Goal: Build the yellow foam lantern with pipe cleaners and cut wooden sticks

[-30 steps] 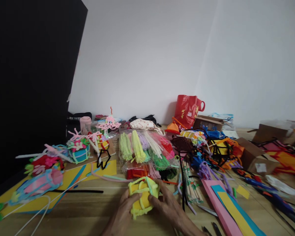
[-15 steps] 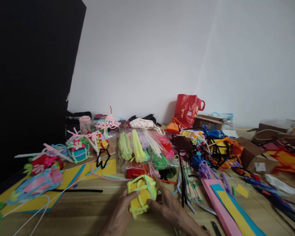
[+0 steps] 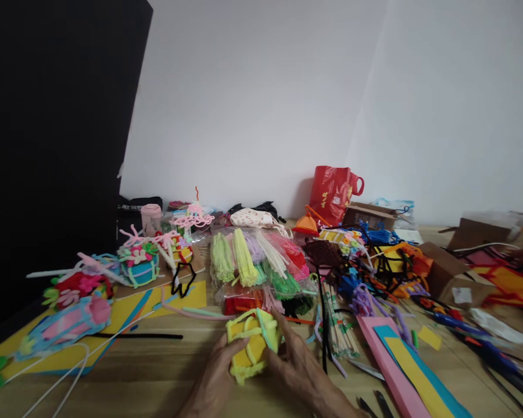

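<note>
Wood table (image 3: 113,371) | white wall (image 3: 261,104) at 12 o'clock | fuzzy yellow pipe-cleaner form (image 3: 253,348) | left hand (image 3: 213,374), right hand (image 3: 300,371): fingers curled around form

Plain white wall (image 3: 253,104), soft even light, tall black panel (image 3: 56,145) on L, light wood tabletop (image 3: 148,371)

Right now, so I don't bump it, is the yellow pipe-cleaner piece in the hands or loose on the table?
In the hands: the left hand and right hand clasp the yellow pipe-cleaner piece from both sides.
</note>
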Demonstrator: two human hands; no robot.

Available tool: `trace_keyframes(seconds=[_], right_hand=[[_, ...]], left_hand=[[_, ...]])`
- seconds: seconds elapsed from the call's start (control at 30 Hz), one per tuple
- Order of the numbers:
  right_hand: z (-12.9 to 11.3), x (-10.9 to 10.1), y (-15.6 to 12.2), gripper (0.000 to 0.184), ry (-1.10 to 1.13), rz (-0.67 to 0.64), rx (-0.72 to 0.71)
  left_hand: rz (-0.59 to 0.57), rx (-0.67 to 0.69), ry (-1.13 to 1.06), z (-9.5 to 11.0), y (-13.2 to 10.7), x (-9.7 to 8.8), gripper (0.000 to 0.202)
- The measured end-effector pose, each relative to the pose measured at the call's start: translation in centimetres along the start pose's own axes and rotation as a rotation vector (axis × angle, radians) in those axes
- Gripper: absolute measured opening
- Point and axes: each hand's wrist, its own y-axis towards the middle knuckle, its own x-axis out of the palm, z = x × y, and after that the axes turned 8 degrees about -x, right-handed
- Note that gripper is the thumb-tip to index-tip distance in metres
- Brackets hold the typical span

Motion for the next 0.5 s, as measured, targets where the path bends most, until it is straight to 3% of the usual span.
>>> trace_keyframes(seconds=[0.23,0.5], right_hand=[[-0.5,-0.92,0.05,0.076,0.106,-0.085,0.018],[-0.61,-0.31,0.13,0.074,-0.03,-0.041,0.113]], left_hand=[[-0.045,-0.011,-0.042,-0.03,0.27,-0.12,0.051],[-0.036,0.012,-0.015,-0.85,0.85,-0.79,0.037]])
